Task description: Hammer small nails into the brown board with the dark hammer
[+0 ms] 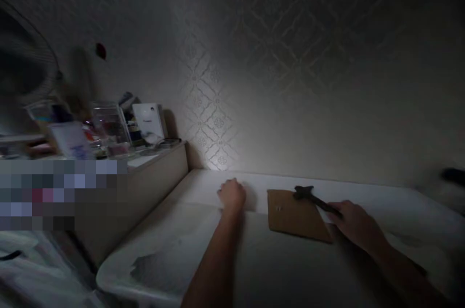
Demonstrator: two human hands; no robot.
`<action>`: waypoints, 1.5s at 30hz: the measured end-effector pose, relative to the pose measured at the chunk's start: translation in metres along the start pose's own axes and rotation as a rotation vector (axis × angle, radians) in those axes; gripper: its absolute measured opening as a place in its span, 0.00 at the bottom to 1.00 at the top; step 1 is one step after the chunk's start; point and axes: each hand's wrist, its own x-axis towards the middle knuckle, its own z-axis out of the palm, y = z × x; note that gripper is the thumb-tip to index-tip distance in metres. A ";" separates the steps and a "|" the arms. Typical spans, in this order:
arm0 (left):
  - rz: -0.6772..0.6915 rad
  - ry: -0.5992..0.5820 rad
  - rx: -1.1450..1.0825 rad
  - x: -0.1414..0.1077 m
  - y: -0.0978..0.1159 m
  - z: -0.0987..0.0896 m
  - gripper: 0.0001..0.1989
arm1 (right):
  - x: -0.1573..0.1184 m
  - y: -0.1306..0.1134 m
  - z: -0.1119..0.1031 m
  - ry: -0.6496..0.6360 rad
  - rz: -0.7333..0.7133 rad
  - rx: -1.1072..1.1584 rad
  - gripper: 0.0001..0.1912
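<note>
My right hand (pixel 354 223) is wrapped round the dark handle of a hammer (pixel 308 195). The hammer's head is over the far right corner of a brown, flat piece of what looks like cardboard (pixel 296 218). On that piece lie a few tiny light bits (pixel 279 208), too small to name. To its left, my left hand (pixel 233 195) is at the white table's far part with its fingers curled in. Whatever those fingers may hold is hidden.
The white table (pixel 203 230) meets a patterned wall (pixel 290 104) at the back; a grey patch (pixel 160 269) marks its front left. A cabinet (pixel 156 177) on the left bears a white box (pixel 148 120), a tube (pixel 70 138) and a round mirror-like object (pixel 22 56).
</note>
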 end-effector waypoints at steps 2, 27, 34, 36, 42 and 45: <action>-0.099 0.058 0.021 0.002 -0.009 -0.002 0.22 | 0.002 -0.005 -0.004 0.039 -0.034 -0.016 0.17; -0.295 0.099 -0.094 0.005 -0.031 -0.002 0.16 | -0.001 -0.045 -0.004 0.024 -0.246 0.297 0.13; -0.250 0.189 -0.293 0.008 -0.019 -0.010 0.13 | 0.000 -0.044 0.001 0.024 -0.257 0.305 0.13; -0.153 0.179 -0.376 0.008 -0.013 -0.013 0.11 | 0.001 -0.045 0.001 0.024 -0.258 0.317 0.13; 0.216 0.017 -0.620 0.000 0.014 -0.006 0.08 | -0.002 -0.054 -0.002 -0.020 -0.232 0.348 0.12; 0.389 -0.126 -0.716 -0.008 0.027 0.004 0.07 | -0.003 -0.059 -0.005 -0.066 -0.243 0.353 0.12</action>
